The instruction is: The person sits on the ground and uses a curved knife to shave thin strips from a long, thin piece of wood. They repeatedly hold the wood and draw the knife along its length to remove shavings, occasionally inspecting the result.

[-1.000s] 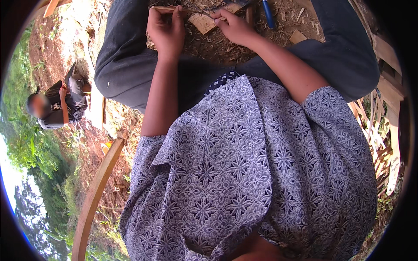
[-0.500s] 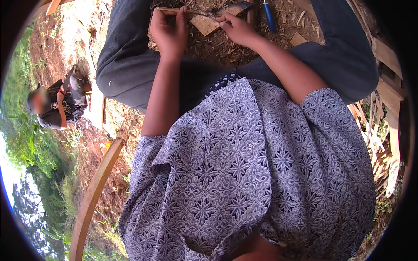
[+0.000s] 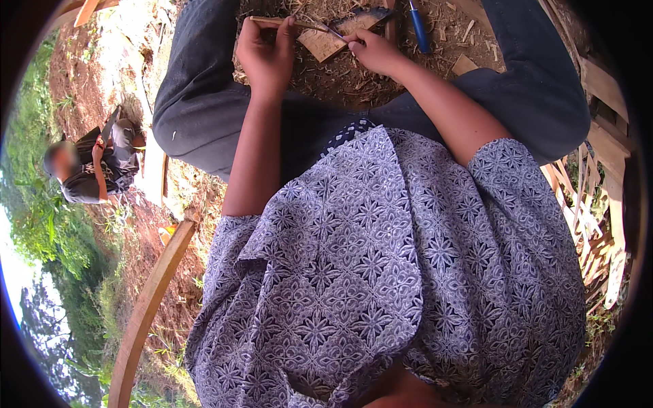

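Note:
Between the thumb and fingers of my left hand (image 3: 265, 60) is a thin wooden stick (image 3: 304, 25), which points to the right. My right hand (image 3: 374, 52) is closed round a narrow tool with a slim grey metal blade (image 3: 334, 31). The blade meets or crosses the right end of the stick; whether they touch I cannot tell. Fingers hide the tool's handle. Below the stick's end lies a flat wooden block (image 3: 320, 46) on the ground. A dark, flat object (image 3: 371, 16) lies just beyond my right hand, its kind unclear.
A blue-handled tool (image 3: 419, 30) lies right of my right hand. Wood shavings and a small wood offcut (image 3: 464, 64) are strewn over the soil between my legs. Piled wood strips (image 3: 592, 224) stand at right. A curved beam (image 3: 151, 299) and a seated person (image 3: 95, 160) are at left.
Both hands have come slightly nearer to me, along with the stick and the blade. The blade shows more plainly against the block now. The seated person's arm has shifted a little.

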The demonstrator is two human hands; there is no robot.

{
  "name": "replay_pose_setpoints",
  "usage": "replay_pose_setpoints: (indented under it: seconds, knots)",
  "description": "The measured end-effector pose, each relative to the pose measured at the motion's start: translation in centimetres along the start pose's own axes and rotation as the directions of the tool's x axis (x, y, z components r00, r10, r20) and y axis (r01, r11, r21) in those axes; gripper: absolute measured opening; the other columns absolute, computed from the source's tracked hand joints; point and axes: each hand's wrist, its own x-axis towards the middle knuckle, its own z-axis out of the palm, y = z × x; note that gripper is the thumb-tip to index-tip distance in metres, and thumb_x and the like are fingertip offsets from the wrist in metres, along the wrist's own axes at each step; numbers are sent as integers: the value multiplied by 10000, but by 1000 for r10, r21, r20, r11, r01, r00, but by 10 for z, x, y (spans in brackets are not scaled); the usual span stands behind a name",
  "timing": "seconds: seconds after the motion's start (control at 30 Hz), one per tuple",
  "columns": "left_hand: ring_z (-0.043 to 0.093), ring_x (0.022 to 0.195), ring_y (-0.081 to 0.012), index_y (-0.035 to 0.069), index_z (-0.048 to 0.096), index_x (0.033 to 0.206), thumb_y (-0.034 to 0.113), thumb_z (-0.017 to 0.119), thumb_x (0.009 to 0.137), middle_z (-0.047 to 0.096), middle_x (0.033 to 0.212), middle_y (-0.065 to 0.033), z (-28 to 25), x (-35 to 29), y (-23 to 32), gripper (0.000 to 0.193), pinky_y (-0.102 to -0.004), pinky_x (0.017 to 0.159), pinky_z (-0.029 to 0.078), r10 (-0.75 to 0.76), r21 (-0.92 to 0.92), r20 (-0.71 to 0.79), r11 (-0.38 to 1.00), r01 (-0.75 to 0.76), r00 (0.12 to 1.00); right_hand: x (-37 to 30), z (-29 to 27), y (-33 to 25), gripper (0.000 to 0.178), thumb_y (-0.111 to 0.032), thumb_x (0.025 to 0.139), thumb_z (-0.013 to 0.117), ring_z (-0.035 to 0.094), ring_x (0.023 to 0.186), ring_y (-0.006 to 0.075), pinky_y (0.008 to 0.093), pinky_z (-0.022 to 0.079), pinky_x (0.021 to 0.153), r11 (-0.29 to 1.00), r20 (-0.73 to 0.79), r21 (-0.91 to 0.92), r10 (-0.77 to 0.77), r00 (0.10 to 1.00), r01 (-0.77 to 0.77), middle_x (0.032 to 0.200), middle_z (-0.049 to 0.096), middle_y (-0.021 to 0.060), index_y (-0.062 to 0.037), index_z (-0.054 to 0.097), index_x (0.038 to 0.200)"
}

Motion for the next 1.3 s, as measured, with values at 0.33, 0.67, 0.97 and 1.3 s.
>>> replay_pose_setpoints:
  seconds: [0.33, 0.67, 0.97, 1.3]
  knots:
    - [634, 703, -69, 25, 612, 867, 50, 782, 896, 698, 761, -39, 2, 1, -5, 174, -237, 657, 499, 37, 53, -19, 998, -36, 999, -8, 2, -22, 293, -283, 1021, 538, 701, 823, 204, 376, 529, 768, 998, -31, 25, -61, 998, 62, 938, 717, 104, -175, 632, 1276]
    - [598, 702, -96, 17, 644, 770, 37, 831, 836, 693, 779, -57, -1, -3, -5, 200, -251, 651, 479, -18, 125, -59, 992, 25, 998, -13, -1, -31, 287, -309, 1042, 553, 660, 745, 175, 369, 517, 712, 998, 14, 68, -16, 1000, 15, 843, 670, 59, -192, 624, 1294]
    - [619, 709, -196, 33, 639, 763, 52, 843, 810, 672, 790, -73, 3, 6, -5, 209, -301, 666, 481, 112, 170, -52, 980, -102, 992, 14, 20, 40, 297, -283, 1042, 563, 653, 770, 150, 355, 517, 740, 996, 0, -20, 91, 996, -91, 855, 677, 36, -175, 639, 1309]
    - [617, 710, -192, 31, 664, 809, 51, 833, 820, 662, 779, -77, 0, 2, -11, 170, -314, 674, 480, 136, 94, -21, 987, -134, 990, -8, 2, -34, 320, -349, 1021, 557, 713, 913, 226, 389, 539, 816, 984, 17, 152, -98, 995, 94, 985, 731, 90, -176, 640, 1278]
